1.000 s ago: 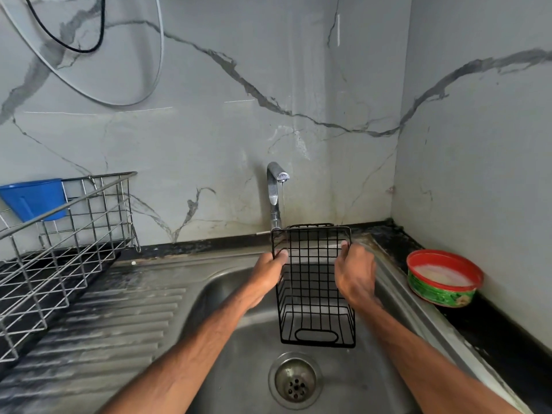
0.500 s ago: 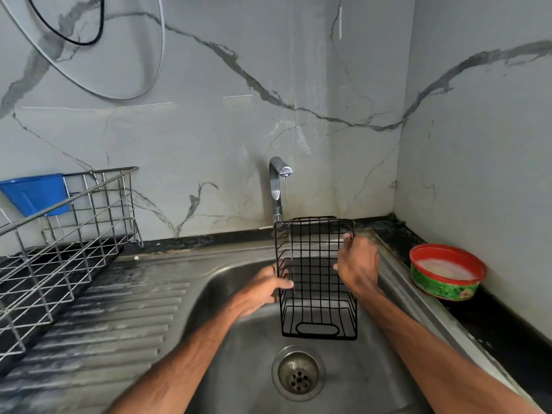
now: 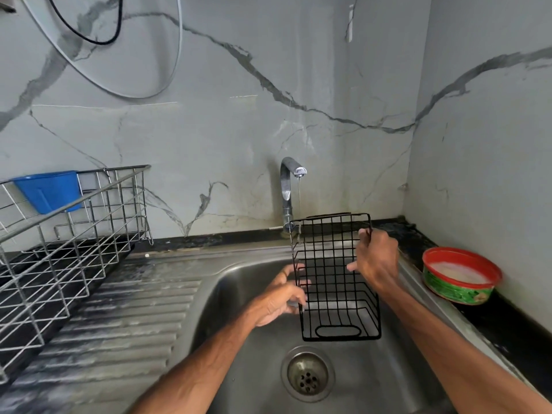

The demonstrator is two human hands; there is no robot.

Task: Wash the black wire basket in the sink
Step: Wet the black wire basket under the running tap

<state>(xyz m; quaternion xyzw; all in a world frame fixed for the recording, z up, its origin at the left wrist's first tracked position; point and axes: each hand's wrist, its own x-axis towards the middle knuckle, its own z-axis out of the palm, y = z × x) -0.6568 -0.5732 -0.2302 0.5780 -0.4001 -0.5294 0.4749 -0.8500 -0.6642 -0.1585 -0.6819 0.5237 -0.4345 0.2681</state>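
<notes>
Over the sink [image 3: 227, 369], the right hand [image 3: 378, 261] gripped the basket [image 3: 328, 255] by its far corner, the left hand [image 3: 277, 300] by its left side. Wet wires might slip and drop.

Home kitchen: sink [image 3: 239, 282], tap [image 3: 288, 186], dish rack [image 3: 74, 234].

Head view: I am watching through one wide-angle camera worn on the head, which is looking forward and down at close range into the sink [image 3: 373, 383], facing the back wall [image 3: 209, 130] squarely, with the tap [image 3: 286, 186] sitting near frame centre.
</notes>
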